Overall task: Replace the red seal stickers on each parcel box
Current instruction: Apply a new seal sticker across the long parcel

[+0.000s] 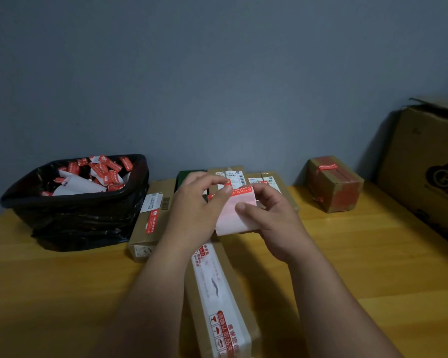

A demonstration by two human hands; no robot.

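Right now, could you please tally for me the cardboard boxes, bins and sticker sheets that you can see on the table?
Cardboard boxes: 7, among them the long box, the small taped box and the big carton
Bins: 1, the black-lined bin
Sticker sheets: 1, the sticker sheet held in both hands
Total: 9

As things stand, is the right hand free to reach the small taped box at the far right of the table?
Probably not yet. The right hand is holding the sticker sheet together with the left hand. The table between it and the small taped box looks bare, so only the sheet ties it up.
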